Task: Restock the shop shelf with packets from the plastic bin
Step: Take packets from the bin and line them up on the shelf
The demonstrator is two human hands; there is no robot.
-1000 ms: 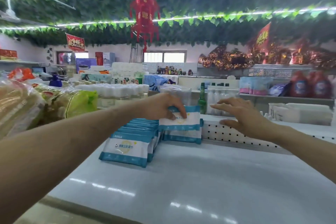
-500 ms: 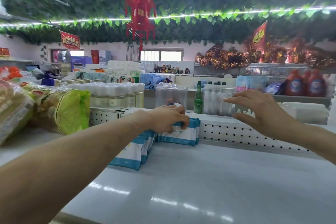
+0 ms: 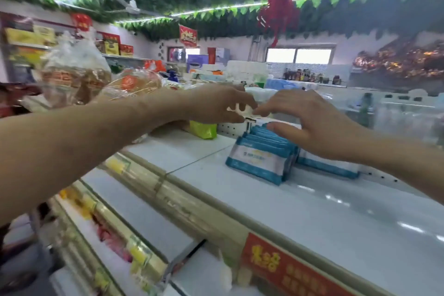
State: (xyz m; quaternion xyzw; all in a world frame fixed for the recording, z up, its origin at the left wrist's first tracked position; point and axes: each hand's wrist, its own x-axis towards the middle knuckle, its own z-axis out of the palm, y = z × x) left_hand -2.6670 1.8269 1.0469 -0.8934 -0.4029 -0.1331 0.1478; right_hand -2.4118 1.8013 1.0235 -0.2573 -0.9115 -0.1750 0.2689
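several packets [image 3: 262, 154] (leaning, blue-edged) under right hand [image 3: 319, 127]

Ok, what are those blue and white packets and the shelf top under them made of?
Packets: probably soft plastic film, slightly shiny, with flat sealed edges. Shelf top: smooth glossy white, painted metal or laminate, I cannot tell which; bright reflected streaks show on it.
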